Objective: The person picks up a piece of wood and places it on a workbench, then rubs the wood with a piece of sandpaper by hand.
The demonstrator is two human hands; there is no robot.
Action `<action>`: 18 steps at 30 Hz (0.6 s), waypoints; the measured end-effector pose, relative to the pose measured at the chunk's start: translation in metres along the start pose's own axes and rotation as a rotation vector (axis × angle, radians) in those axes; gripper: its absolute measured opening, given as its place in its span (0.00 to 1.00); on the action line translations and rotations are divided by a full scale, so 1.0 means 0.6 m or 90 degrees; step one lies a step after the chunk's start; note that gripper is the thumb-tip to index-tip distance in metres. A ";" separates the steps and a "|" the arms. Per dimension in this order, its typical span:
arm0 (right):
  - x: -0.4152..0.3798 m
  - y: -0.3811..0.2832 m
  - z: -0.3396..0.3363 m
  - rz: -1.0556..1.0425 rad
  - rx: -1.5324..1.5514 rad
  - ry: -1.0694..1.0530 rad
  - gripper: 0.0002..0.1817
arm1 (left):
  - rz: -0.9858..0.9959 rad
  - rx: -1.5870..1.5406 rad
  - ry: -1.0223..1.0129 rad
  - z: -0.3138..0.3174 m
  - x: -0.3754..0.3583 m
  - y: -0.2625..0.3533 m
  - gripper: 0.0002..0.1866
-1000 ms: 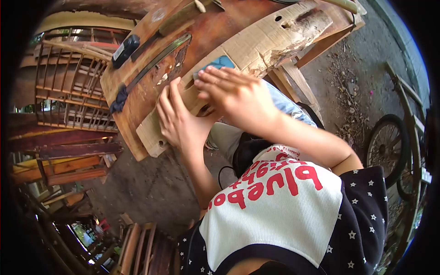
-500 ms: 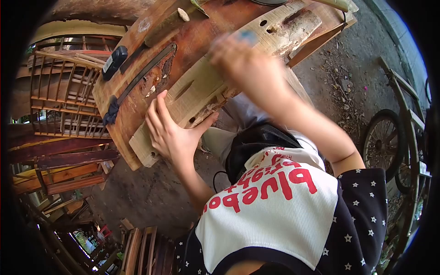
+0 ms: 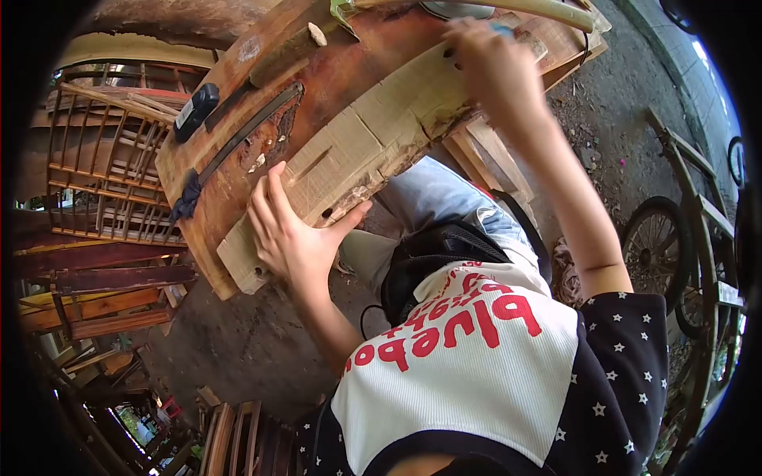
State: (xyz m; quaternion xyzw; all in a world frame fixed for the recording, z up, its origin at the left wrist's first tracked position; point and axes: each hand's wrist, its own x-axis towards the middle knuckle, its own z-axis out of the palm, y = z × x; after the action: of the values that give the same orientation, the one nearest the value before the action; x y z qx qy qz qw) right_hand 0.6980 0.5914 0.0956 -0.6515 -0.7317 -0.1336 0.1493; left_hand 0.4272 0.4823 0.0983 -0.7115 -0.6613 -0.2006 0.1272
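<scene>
While left hand [image 3: 290,238] gripped the plank [image 3: 373,135] at its near end, right hand [image 3: 488,63] pressed a blue pad [image 3: 502,30] on its far end.

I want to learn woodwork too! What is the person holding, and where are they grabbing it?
The left hand grips the pale wooden plank by its near edge. The right hand presses a small blue thing, mostly hidden, onto the far end.
</scene>
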 end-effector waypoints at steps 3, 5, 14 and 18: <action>0.017 -0.024 -0.042 0.081 -0.009 -0.150 0.15 | -0.006 -0.021 -0.004 -0.003 0.000 0.003 0.55; -0.030 -0.090 -0.031 0.001 -0.092 -0.057 0.15 | -0.008 -0.023 -0.005 -0.002 0.002 0.003 0.56; 0.015 0.055 -0.017 0.044 0.052 0.026 0.08 | 0.004 -0.011 0.006 -0.002 0.002 0.002 0.56; -0.039 -0.058 -0.013 -0.055 -0.030 0.051 0.13 | 0.007 0.002 0.004 -0.001 0.003 0.002 0.56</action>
State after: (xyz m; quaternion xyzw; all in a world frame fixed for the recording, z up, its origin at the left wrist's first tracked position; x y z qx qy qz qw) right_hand 0.6665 0.5631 0.0937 -0.6166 -0.7494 -0.1832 0.1573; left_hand 0.4285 0.4836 0.0994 -0.7144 -0.6571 -0.2015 0.1315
